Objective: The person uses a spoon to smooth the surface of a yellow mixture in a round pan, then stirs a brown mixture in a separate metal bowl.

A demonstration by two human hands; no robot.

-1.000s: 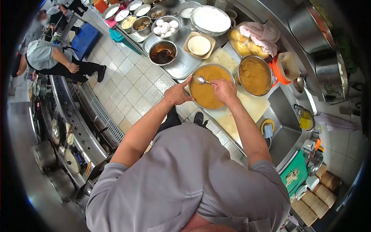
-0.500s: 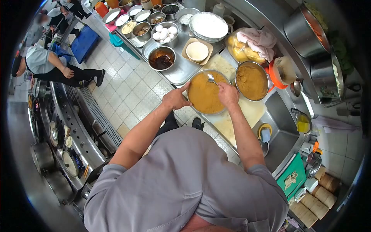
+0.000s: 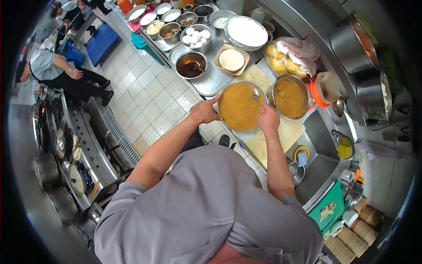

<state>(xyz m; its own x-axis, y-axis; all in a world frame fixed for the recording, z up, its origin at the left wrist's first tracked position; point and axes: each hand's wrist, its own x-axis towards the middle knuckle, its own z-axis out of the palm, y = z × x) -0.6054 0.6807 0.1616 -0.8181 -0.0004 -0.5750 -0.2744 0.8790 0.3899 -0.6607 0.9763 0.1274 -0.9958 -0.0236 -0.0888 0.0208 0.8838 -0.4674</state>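
Observation:
A round metal pan [image 3: 239,108] of yellow-brown, flat-topped food stands on the pale board [image 3: 281,140]. My left hand [image 3: 205,111] is at the pan's left rim, thumb and fingers spread against its side. My right hand [image 3: 267,118], slightly blurred, is closed round the handle of a metal spoon [image 3: 256,93]. The spoon's bowl rests at the surface near the pan's upper right edge. Just right of the pan is a metal bowl [image 3: 290,97] of crumbly brown food.
A bowl of dark sauce [image 3: 191,65], a bowl of eggs [image 3: 196,38] and a cream bowl [image 3: 231,60] stand beyond the pan. An orange-rimmed container [image 3: 319,90] and a sink [image 3: 323,147] are at right. Another person [image 3: 57,66] stands far left.
The spoon has moved from the pan's upper middle towards its upper right edge, with my right hand following. The camera view has shifted slightly. The other person's legs have moved.

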